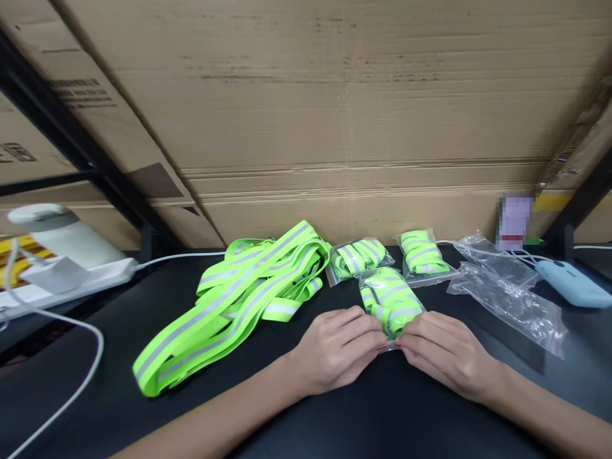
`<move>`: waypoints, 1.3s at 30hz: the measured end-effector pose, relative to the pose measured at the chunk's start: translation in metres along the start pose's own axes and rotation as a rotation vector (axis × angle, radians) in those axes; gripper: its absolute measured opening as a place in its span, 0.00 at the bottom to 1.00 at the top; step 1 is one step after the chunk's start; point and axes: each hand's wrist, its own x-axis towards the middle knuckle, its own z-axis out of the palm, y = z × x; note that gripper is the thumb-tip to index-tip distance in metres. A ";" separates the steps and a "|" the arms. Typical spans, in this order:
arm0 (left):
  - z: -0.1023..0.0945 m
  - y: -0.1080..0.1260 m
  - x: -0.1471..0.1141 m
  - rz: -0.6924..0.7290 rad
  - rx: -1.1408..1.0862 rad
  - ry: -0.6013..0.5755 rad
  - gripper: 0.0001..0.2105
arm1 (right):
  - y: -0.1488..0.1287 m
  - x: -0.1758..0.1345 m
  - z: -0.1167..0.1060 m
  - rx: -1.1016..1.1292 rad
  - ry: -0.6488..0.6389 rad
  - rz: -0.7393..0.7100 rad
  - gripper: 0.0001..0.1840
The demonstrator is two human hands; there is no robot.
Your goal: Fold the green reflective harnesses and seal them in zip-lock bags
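Both hands grip the near edge of a clear zip bag (391, 294) that holds a folded neon-green reflective strap. My left hand (337, 349) pinches the left end of its red-lined seal. At the right end, my right hand (447, 352) pinches the same seal. Just beyond lie two more bagged straps, one bagged strap (361, 256) to the left and another bagged strap (421, 254) to the right. Left of my hands spreads a loose pile of green reflective straps (239, 299) with grey stripes.
Empty clear bags (511, 296) lie at the right, beside a light blue power bank (574, 284) with a cable. A white power strip (76, 287) and a pale bottle (76, 236) stand at the left. Cardboard (344, 115) walls the back of the black table (396, 414).
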 end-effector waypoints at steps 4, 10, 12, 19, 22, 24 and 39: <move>0.002 0.001 -0.001 -0.016 0.026 -0.010 0.03 | 0.000 -0.001 0.001 -0.002 -0.014 -0.010 0.06; 0.005 -0.004 -0.006 0.010 0.025 0.024 0.07 | 0.001 -0.004 0.001 -0.042 -0.066 0.065 0.04; 0.005 -0.005 -0.007 0.000 0.016 0.026 0.08 | 0.002 -0.005 0.001 -0.045 -0.072 0.078 0.04; 0.006 0.001 -0.002 -0.017 0.053 0.008 0.06 | 0.003 -0.006 0.003 -0.040 -0.050 0.053 0.07; 0.006 0.002 -0.001 0.018 0.075 0.028 0.05 | 0.000 -0.005 0.004 -0.040 -0.068 0.062 0.08; 0.006 0.000 -0.002 0.034 0.076 0.018 0.04 | 0.000 -0.005 0.004 -0.039 -0.088 0.085 0.07; 0.008 0.003 0.001 -0.004 0.094 0.012 0.05 | 0.000 -0.007 0.002 -0.007 -0.084 0.091 0.08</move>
